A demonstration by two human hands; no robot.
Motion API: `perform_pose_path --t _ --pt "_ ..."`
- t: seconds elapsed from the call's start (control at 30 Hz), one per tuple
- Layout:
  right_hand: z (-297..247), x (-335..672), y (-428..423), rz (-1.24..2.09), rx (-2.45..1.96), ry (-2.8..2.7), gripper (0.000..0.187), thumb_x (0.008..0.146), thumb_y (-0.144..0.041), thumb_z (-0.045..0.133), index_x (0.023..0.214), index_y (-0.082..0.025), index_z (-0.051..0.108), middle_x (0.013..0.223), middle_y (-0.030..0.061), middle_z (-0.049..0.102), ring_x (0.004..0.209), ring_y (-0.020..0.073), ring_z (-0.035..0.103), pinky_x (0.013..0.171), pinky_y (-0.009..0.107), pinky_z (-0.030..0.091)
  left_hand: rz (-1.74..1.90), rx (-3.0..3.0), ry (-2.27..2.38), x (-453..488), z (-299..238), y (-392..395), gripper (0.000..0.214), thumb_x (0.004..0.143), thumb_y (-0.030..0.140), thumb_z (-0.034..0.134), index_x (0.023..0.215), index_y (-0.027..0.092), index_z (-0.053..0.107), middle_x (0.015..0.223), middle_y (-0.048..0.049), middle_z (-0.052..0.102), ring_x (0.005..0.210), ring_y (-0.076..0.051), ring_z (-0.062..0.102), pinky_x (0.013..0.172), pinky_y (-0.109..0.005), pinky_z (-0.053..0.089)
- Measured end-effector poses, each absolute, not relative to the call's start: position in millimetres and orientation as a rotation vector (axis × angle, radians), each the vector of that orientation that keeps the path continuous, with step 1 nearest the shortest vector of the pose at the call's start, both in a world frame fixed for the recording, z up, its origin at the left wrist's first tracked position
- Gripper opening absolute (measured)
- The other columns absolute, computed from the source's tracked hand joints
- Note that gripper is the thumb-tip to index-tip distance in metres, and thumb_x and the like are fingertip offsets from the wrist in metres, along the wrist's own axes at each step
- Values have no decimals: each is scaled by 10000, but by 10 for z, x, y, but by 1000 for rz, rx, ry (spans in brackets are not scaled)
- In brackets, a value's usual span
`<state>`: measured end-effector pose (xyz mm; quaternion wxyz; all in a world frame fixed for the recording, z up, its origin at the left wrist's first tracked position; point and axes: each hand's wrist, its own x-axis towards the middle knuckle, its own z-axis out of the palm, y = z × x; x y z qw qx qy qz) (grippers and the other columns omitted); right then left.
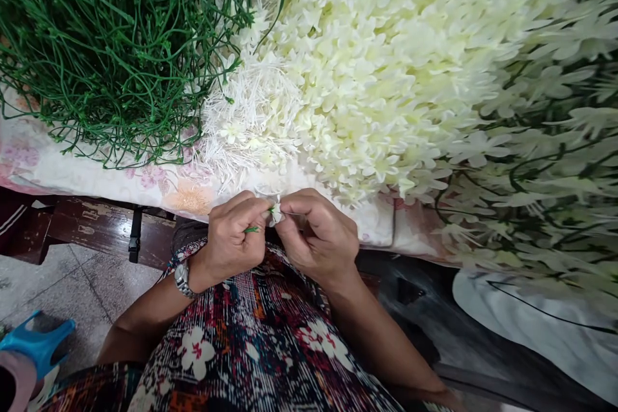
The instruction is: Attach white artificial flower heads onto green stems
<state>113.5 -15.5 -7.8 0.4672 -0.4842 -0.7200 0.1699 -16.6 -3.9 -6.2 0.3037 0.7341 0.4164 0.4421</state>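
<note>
My left hand, with a watch at its wrist, is closed on a green plastic stem; a bit of the stem pokes out between the fingers. My right hand pinches a small white artificial flower from the other side, so the two hands meet at it. How far the stem passes into the flower cannot be made out. Just beyond the fingers lie thin white stamen strands. A large heap of cream-white fabric blossoms spreads behind the right hand.
Green plastic stems are piled at the back left. Finished-looking white flower sprays lie along the right side. Everything rests on a floral cloth. A blue stool stands on the floor at lower left.
</note>
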Motion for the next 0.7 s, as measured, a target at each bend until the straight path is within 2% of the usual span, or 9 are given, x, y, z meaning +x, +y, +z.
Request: perform_pose_path --t 0.27,0.43,0.57,0.7 --pt "-77 1158 -149 433 -1210 -1782 140 731 -90 502 830 -189 493 688 -10 540 616 86 521 518 209 420 1092 1881 1111 -175 -22 -10 137 761 87 435 698 137 546 567 20 455 534 -79 417 513 -210 360" --pt "65 1247 -122 547 -1223 -1824 105 748 -142 521 845 -183 520 721 2 561 662 101 534 591 238 438 940 1527 1084 -249 67 48 123 754 152 481 656 136 553 544 30 491 496 -61 442 472 -177 364" --pt "152 1296 -108 420 -1177 -1814 133 731 -147 537 862 -172 525 745 21 572 690 123 537 619 271 442 906 1094 1017 -269 92 51 78 710 205 535 755 143 549 491 51 475 414 -46 428 387 -147 333" --pt "162 1299 -97 327 -1108 -1872 206 715 -135 544 913 -184 515 767 22 577 713 133 539 623 283 453 865 968 983 -250 97 34 107 689 239 561 674 144 514 455 56 464 370 -32 396 369 -143 322"
